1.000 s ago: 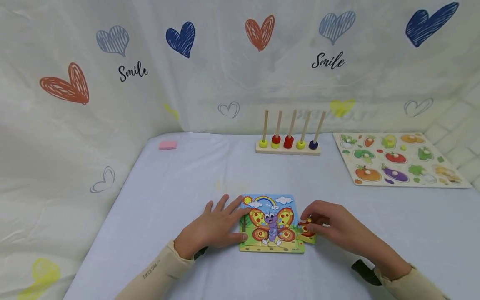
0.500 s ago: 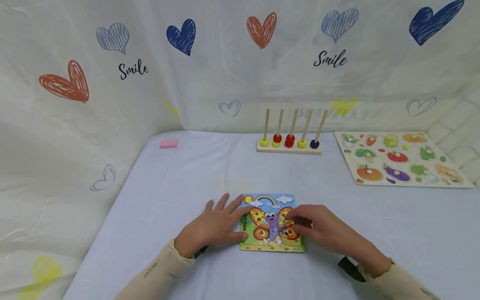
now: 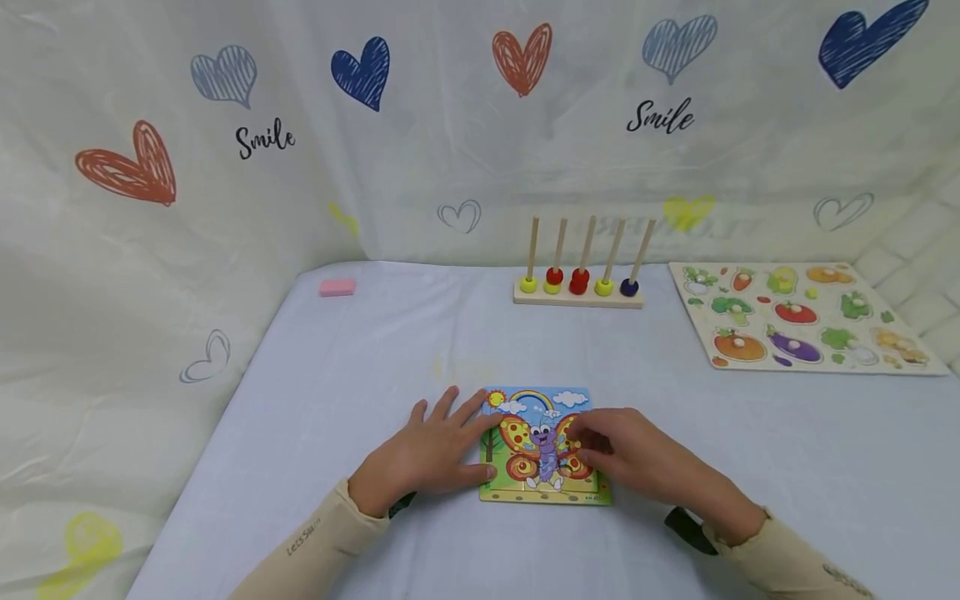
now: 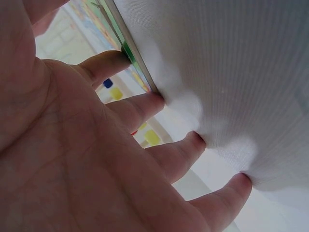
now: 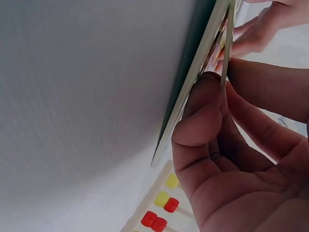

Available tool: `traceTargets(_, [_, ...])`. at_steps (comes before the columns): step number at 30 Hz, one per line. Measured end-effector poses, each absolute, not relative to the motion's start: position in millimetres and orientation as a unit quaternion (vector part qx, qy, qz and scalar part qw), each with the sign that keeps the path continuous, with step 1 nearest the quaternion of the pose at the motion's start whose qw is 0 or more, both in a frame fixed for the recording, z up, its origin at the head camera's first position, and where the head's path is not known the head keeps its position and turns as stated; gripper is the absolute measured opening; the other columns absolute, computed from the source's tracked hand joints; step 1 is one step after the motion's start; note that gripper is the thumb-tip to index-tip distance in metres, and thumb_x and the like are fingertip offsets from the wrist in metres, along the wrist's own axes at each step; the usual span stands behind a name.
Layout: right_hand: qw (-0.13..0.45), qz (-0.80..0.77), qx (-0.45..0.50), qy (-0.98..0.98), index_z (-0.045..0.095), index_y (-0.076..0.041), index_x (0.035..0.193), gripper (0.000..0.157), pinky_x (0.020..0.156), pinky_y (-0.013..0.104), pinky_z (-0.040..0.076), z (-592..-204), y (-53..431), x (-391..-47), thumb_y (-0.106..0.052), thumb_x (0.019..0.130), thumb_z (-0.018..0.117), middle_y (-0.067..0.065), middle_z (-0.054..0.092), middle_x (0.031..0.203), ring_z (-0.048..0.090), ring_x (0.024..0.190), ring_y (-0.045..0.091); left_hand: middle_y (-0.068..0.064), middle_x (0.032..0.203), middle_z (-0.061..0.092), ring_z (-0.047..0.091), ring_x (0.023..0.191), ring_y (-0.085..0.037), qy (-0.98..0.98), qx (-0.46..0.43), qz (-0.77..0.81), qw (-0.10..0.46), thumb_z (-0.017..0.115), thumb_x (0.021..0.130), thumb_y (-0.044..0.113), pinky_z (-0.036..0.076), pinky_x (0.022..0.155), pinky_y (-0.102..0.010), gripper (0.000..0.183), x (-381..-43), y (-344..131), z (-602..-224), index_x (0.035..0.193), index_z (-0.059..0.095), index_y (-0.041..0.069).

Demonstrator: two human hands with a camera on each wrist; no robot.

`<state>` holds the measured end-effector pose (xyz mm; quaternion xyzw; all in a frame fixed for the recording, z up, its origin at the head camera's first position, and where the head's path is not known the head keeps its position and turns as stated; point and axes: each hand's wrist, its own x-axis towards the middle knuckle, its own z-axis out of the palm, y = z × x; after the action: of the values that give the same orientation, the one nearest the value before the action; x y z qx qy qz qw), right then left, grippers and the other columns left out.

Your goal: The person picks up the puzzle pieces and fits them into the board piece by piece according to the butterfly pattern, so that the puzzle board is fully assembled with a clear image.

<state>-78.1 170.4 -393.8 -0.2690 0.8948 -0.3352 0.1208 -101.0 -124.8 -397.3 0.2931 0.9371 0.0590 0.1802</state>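
Observation:
A square butterfly jigsaw puzzle (image 3: 525, 497) lies on the white-covered table. My left hand (image 3: 431, 454) rests spread at its left side, index finger and thumb touching the edge. In the left wrist view the other fingertips press the cloth beside the puzzle's edge (image 4: 133, 46). My right hand (image 3: 637, 454) is over the puzzle's right side and pinches a thin puzzle piece (image 5: 227, 53) between thumb and fingers. The right wrist view shows that piece edge-on, tilted off the board (image 5: 166, 137). Fingers partly cover the butterfly's right wings in the head view.
Behind the puzzle stands a wooden peg stand (image 3: 577, 302) with coloured beads. A vegetable peg board (image 3: 813, 333) lies at the back right, and a pink block (image 3: 337, 287) at the back left. A curtain printed with hearts (image 3: 405, 167) hangs behind the table.
My right hand has moved left, carrying the puzzle piece from beside the puzzle's right edge to over its right side. The left hand stays in place.

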Motion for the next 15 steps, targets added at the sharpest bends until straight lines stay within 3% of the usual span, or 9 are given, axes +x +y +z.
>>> traceTargets(8, [0.130, -0.320, -0.274, 0.898, 0.074, -0.010, 0.111, 0.014, 0.071, 0.026, 0.053, -394.6, 170.2, -78.4, -0.006, 0.098, 0.078, -0.011, 0.062, 0.094, 0.055, 0.082, 0.006, -0.003, 0.178, 0.021, 0.016, 0.161, -0.041, 0.937, 0.292, 0.058, 0.184, 0.068, 0.101, 0.057, 0.024, 0.119, -0.072, 0.077, -99.5, -124.1, -396.5, 0.167, 0.040, 0.029])
traceTargets(15, [0.097, -0.306, -0.289, 0.902, 0.073, -0.015, 0.108, 0.015, 0.073, 0.028, 0.053, -402.1, 169.4, -74.7, -0.009, 0.097, 0.080, -0.009, 0.059, 0.100, 0.055, 0.088, 0.008, -0.004, 0.177, 0.022, 0.016, 0.161, -0.041, 0.937, 0.292, 0.062, 0.183, 0.069, 0.101, 0.057, 0.025, 0.119, -0.072, 0.077, -98.4, -124.4, -395.6, 0.167, 0.041, 0.028])
